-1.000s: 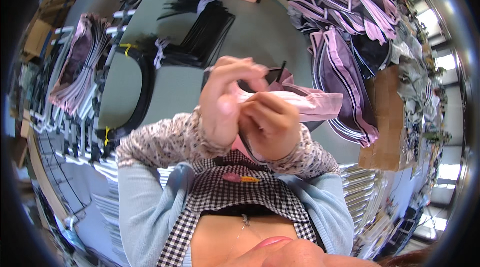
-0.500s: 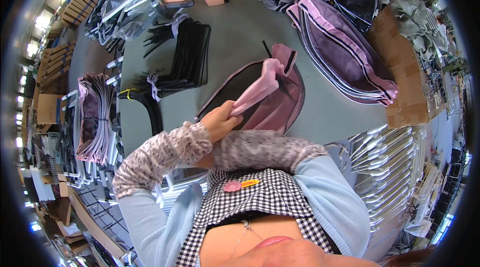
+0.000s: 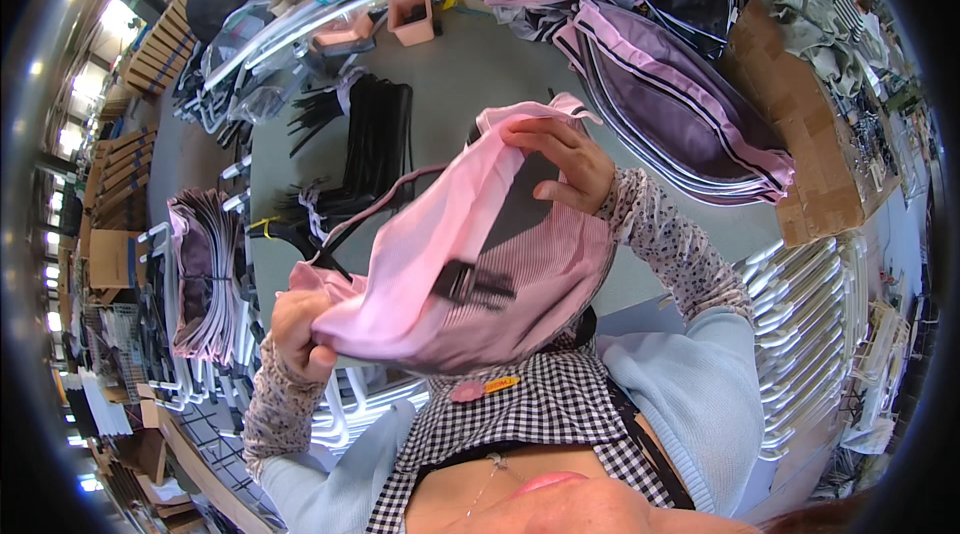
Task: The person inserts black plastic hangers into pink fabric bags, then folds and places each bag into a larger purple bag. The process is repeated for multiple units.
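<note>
A sewn pink fabric cover [image 3: 410,264] is spread between my two hands above the near part of the table. It has a dark grey panel, a finely striped part and a black plastic buckle [image 3: 455,282] hanging in the middle. My left hand [image 3: 300,329] is closed round its near left end. At the far right end, my right hand [image 3: 570,164] grips the upper edge, its fingers bent over the pink fabric and the thumb lower. The cover hides part of the table and the lower end of the black strips.
Bundled black strips [image 3: 375,144] lie left on the grey table [image 3: 470,64]. A stack of similar pink-grey pieces [image 3: 680,104] rests at right beside a cardboard sheet [image 3: 800,124]. Small pink bins [image 3: 411,19] stand at the back. White metal frames [image 3: 810,334] hang at near right.
The cover has been lifted from the table and stretched out. My right hand has come out from under my left arm to its far edge; my left hand has moved left and nearer.
</note>
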Demonstrator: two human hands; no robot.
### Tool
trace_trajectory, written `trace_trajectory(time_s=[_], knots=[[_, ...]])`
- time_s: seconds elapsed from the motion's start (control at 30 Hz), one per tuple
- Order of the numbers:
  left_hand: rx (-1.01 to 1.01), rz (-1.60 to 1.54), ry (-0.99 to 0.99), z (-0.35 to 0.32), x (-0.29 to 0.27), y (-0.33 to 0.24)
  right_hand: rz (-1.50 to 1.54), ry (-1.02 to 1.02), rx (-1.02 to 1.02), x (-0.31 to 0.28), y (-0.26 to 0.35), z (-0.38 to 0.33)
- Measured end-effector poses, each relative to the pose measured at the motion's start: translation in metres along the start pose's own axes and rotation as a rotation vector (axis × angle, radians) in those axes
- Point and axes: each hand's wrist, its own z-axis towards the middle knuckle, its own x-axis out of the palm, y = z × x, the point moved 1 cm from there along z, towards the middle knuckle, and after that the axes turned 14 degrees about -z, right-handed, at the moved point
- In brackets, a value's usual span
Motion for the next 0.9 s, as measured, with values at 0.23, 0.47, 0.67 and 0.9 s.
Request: trace_trajectory(time_s=[0.23,0.47,0.67,0.9], knots=[[0.206,-0.014,0.238,0.003,-0.002,-0.035,-0.131,-0.254,-0.260,-0.036,0.013,0.052],[0.012,0.107,0.209,0.000,-0.001,-0.020,-0.185,-0.112,-0.376,-0.047,0.039,0.051],[0.054,-0.078,0.248,0.002,0.020,0.036,-0.028,-0.188,-0.336,-0.033,0.089,0.058],[-0.291,0.049,0.099,-0.032,0.015,0.054,-0.245,-0.166,-0.127,-0.042,0.090,0.050]])
